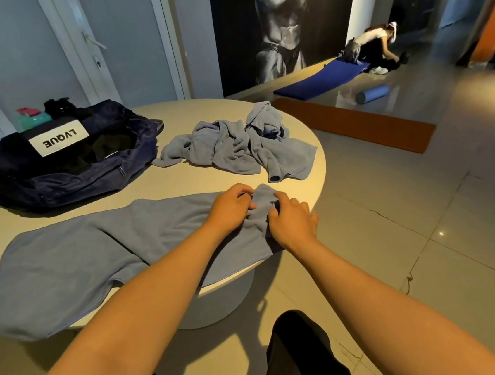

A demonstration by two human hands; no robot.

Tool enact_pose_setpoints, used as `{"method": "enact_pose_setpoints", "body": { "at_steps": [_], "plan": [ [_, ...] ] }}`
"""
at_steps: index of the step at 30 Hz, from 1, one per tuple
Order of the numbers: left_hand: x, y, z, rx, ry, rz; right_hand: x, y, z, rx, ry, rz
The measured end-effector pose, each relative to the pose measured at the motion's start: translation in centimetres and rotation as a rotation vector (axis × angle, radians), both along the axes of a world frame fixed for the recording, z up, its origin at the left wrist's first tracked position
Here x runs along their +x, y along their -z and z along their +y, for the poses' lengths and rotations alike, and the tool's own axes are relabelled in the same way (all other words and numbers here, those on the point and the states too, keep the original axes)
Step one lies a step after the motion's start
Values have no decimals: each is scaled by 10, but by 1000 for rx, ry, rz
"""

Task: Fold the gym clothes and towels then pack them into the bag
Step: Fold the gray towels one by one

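The fingers (245, 192) of the left hand (231, 204) are curled and pinch a bunched ridge of cloth. Just beside them, the fingers (284, 199) of the right hand (292, 220) are bent down and grip the same ridge from the other side, so the two hands nearly meet across it. The cloth is the right end of a long grey-blue towel (79, 260), which lies mostly flat along the near side of a round table (195, 110). Its left end droops over the table's near edge, and both bare forearms cross it. Beyond the hands, near the far right of the tabletop, a crumpled pile (235, 145) of the same grey-blue fabric lies unfolded (whether it is towels or clothes cannot be told). To the left of it, apart from the pile, a dark navy bag (65, 182) sits on the table with its top open and a white label (58, 139) facing up. A green bottle (32, 118) with a pink cap and a black bundle (59, 107) stand at the bag's far side. On the tiled floor past the table lie a brown mat (356, 125), a blue mat (320, 79) and a blue foam roller (372, 94). A person (374, 44) crouches at the blue mat's far end.
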State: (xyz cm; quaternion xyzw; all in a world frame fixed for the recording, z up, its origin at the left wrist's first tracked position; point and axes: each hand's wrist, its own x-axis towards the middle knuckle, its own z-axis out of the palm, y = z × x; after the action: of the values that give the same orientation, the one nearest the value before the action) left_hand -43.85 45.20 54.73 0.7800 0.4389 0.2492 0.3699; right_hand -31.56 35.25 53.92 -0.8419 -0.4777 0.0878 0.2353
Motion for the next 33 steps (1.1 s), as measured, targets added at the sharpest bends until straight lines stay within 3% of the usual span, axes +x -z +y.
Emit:
{"method": "enact_pose_setpoints", "body": {
  "at_steps": [4,7,9,12,16,20,22,25,27,29,31,33],
  "plan": [
    [0,4,16,335,81,475,9,-4,10,-188,-23,-52],
    [4,-1,19,294,181,618,13,-13,22,-212,-52,-129],
    [7,0,24,285,232,695,14,-16,34,-179,-168,-70],
    [9,9,40,201,157,805,8,-9,47,-144,-308,-19],
    [9,23,46,315,-116,692,1,0,55,28,-302,-140],
    [1,25,29,462,-233,607,8,-1,58,-294,-254,-155],
    [-7,28,20,458,-171,453,7,-7,59,-357,-142,-143],
    [-21,20,6,164,-80,-17,-10,-9,62,-119,-142,-152],
    [-37,10,4,119,-164,-194,-28,-5,60,110,-270,-12],
    [-64,3,9,253,-283,-85,-50,0,57,111,-412,46],
    [-101,0,14,395,-394,187,-66,11,56,28,-500,-126],
    [-139,-1,16,414,-485,409,-70,15,57,-74,-458,-217]
  ]
}}
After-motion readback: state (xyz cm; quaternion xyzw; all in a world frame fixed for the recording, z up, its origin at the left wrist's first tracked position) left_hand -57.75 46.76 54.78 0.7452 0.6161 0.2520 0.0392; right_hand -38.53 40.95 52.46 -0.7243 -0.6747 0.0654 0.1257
